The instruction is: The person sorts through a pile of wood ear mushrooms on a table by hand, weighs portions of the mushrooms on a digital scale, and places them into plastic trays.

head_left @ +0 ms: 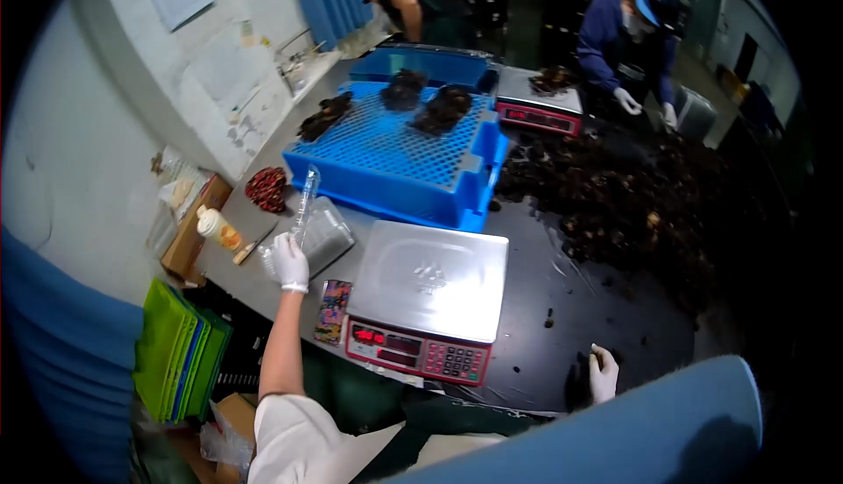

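My left hand [290,262], in a white glove, is closed around a clear plastic box [308,196] that I see nearly edge-on and tilted upright. Behind that hand more clear plastic boxes [330,236] lie on the table. To their right stands a scale [435,278] with a bare steel plate and lit red digits. My right hand [603,372], also gloved, is at the table's front edge, its fingers loosely bent and apart, with nothing visible in them. A dark patch [577,385] lies beside it; I cannot tell whether it is shadow.
Dark clumped pieces [641,194] cover the table's right side. An upturned blue crate [395,150] carries several dark clumps. Another scale [538,102] stands behind. A bottle [217,227], a red-black bundle [267,189] and a patterned phone-like slab [332,311] lie left. Two people work at the back.
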Demonstrator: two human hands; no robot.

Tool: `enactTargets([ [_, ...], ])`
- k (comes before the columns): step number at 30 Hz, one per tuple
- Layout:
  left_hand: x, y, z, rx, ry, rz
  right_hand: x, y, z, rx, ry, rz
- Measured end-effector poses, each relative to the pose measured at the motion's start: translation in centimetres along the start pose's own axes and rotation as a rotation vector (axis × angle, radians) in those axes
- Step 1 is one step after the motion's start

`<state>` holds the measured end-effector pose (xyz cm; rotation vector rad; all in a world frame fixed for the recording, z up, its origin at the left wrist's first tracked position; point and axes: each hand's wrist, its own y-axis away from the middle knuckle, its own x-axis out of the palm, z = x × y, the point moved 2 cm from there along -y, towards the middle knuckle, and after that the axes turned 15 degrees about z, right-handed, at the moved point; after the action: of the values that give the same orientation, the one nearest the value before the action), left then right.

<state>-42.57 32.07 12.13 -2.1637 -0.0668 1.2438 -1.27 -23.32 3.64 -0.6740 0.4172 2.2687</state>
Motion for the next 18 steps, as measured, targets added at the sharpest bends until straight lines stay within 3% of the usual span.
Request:
enactTargets([
  [3,-2.5,3.6,-8.8,0.181,0.137,0.159,-3.0,0.8,-1.3,0.021,0.007,-0.171],
  [5,-2.8,6.8,-13.4,0.381,0.109,0.276,-4.1,0.9,-3.7,-0.081,0.253,-0.297],
  [7,-1.3,10.4,-14.6,0.434,-0.043,0.4,-4.9,0.8,-4.3,-0.061,0.372,-0.326],
  [10,0.0,13.4,-15.0,0.469,-0.078,0.621,-5.2,-0.4,-5.5,-0.068,0.325,-0.182],
  [12,-0.6,14.3,-18.1,0.377,-0.037,0.574,-5.2,-1.1,-5.4,-0.073,0.427,-0.04],
  [14,-1.0,14.9,-23.0,0.363,-0.011,0.44,-5.8,-2.8,-6.5,-0.151,0.301,0.082],
  [16,-0.1,15.3,-28.1,0.372,0.19,0.436,-7.3,-5.1,-6.5,-0.21,0.097,0.069],
  [18,1.9,15.6,-33.4,0.456,0.198,0.519,-9.8,-8.2,-6.7,-0.254,0.067,-0.033],
])
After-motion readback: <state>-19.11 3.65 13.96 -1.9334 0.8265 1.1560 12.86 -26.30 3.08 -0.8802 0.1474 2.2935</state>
